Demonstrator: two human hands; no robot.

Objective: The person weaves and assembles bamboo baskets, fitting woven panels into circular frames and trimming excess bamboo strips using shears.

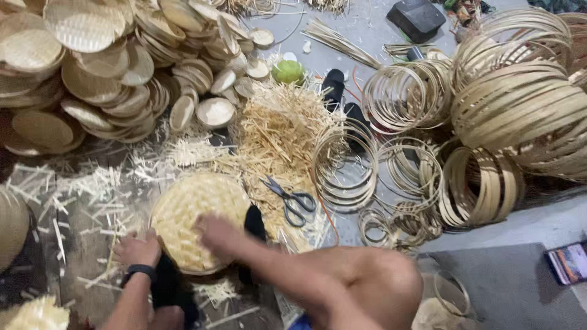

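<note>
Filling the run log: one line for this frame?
left hand: on woven tray rim | right hand: flat on tray | scissors: beside, untouched

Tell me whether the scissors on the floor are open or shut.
Shut: the scissors lie flat on the bamboo trimmings, blades together in one line, handles side by side.

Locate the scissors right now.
In the head view, the scissors lie open on the floor at centre, just right of the round woven disc under both hands, on the edge of the bamboo scrap pile, left of the bamboo rings.
</note>
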